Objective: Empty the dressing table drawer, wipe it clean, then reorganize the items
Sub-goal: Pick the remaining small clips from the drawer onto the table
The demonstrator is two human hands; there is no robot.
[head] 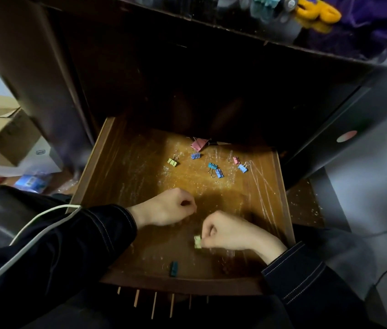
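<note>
View: head, the only one.
Left hand: low over the drawer floor, fingers curled into a fist. Cannot tell if anything is inside.
Right hand: just right of the left hand, fingertips pinch a pale green clip.
Drawer: pulled out, under both hands.
Other clips: teal clip nearer than both hands. Loose clips lie beyond them, with the pink clip furthest back.
Progress: emptying looks unfinished, several clips left. Wiping and reorganizing likely not begun.
Surface: wood floor with white scratches and specks, so it looks unwiped.
Room: cardboard boxes far left of the left hand. Purple cloth up on the counter, beyond the right hand.
</note>
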